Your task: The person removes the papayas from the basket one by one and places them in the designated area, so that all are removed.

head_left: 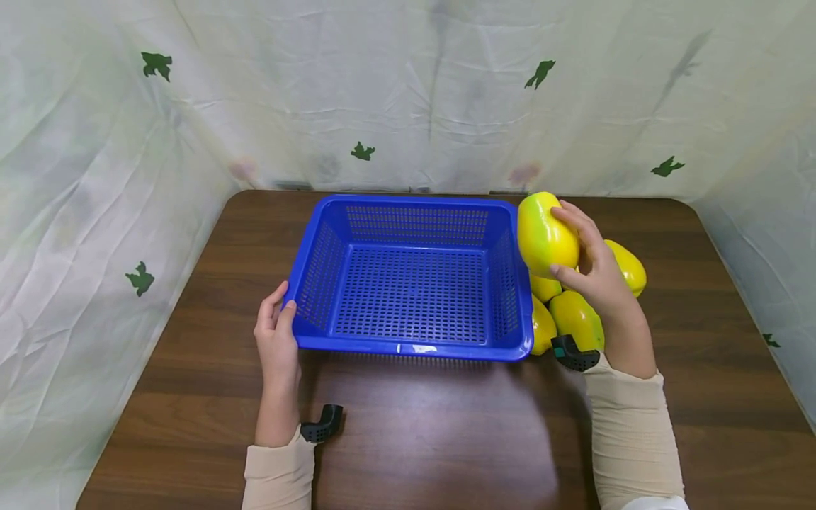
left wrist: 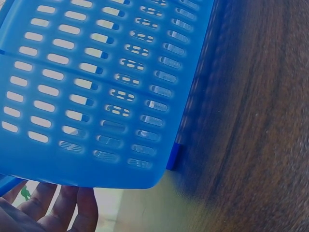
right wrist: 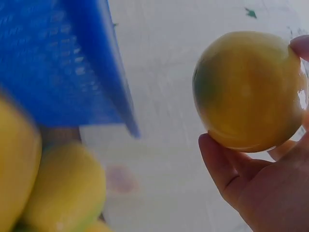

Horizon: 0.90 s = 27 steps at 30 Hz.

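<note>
A blue plastic basket (head_left: 414, 347) with slotted walls and floor is in the middle of the head view, with nothing inside. At its left rim, my left hand (head_left: 278, 340) grips the edge between thumb and fingers. My right hand (head_left: 596, 273) holds a yellow-green mango (head_left: 545, 234) up beside the basket's right rim. The right wrist view shows that mango (right wrist: 248, 92) between the thumb and fingers of the right hand (right wrist: 270, 188). Below it, several more mangoes (head_left: 576, 319) lie on the table just right of the basket, partly hidden by the hand and rim.
The dark wood table (head_left: 446, 432) reaches back to a pale cloth curtain (head_left: 408, 92) with green leaf-like patches. Cloth hangs along both sides too. Each wrist carries a small black camera (head_left: 323, 423).
</note>
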Each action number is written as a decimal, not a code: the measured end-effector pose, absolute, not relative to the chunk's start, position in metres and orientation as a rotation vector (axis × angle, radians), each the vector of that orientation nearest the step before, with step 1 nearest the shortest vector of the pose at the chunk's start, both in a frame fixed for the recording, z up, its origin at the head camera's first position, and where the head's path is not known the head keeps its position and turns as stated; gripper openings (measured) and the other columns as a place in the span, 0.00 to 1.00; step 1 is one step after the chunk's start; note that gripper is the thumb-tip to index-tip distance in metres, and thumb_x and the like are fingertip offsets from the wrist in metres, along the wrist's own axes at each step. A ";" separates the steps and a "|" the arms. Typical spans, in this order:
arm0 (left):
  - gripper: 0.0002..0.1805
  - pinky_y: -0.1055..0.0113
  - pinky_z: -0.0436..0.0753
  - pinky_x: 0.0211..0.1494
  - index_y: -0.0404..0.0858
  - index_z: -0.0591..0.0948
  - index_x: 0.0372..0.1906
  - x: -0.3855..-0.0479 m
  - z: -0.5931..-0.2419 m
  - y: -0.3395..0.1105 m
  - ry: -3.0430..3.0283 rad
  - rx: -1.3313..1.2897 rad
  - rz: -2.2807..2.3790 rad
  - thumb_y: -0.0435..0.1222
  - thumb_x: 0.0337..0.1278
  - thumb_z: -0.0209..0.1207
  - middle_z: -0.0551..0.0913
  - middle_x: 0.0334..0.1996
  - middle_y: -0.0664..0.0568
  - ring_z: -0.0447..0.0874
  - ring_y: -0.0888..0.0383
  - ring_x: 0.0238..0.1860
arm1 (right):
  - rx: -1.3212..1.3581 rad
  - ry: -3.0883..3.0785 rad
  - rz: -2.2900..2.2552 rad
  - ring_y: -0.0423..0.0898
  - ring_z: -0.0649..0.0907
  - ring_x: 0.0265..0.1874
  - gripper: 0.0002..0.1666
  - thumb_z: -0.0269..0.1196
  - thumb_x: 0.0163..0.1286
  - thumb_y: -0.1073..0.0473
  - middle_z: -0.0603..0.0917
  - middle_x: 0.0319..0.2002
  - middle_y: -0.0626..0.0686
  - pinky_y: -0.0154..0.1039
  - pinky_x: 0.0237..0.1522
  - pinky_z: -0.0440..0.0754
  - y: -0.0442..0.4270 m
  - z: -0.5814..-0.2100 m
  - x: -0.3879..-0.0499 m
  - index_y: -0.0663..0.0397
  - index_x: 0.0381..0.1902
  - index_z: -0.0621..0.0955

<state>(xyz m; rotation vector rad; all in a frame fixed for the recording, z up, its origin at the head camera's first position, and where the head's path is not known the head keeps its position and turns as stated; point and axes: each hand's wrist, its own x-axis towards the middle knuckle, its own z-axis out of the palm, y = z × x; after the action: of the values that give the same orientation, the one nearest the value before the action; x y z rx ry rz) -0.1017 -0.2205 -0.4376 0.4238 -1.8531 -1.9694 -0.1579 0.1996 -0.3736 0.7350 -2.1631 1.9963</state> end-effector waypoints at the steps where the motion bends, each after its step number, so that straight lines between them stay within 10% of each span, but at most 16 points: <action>1: 0.18 0.70 0.73 0.49 0.35 0.72 0.57 -0.102 -0.438 -0.221 -1.842 0.418 -1.972 0.30 0.63 0.47 0.73 0.52 0.42 0.72 0.54 0.50 | 0.717 -2.168 2.006 0.52 0.59 0.58 0.42 0.55 0.50 0.79 0.49 0.67 0.58 0.31 0.53 0.65 0.203 -0.375 -0.156 0.55 0.65 0.62; 27: 0.18 0.68 0.71 0.53 0.34 0.70 0.58 -0.101 -0.438 -0.221 -1.850 0.398 -1.979 0.31 0.63 0.46 0.72 0.54 0.43 0.70 0.53 0.54 | 0.443 -2.240 1.966 0.47 0.64 0.48 0.41 0.50 0.53 0.83 0.57 0.63 0.54 0.25 0.45 0.69 0.273 -0.425 -0.101 0.59 0.66 0.60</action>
<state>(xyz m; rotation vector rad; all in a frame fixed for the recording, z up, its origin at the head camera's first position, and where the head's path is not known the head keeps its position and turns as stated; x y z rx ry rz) -0.1013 -0.2209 -0.4377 0.3978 -1.8498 -1.9795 -0.1007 0.2729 -0.4252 0.4434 -2.2404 1.9659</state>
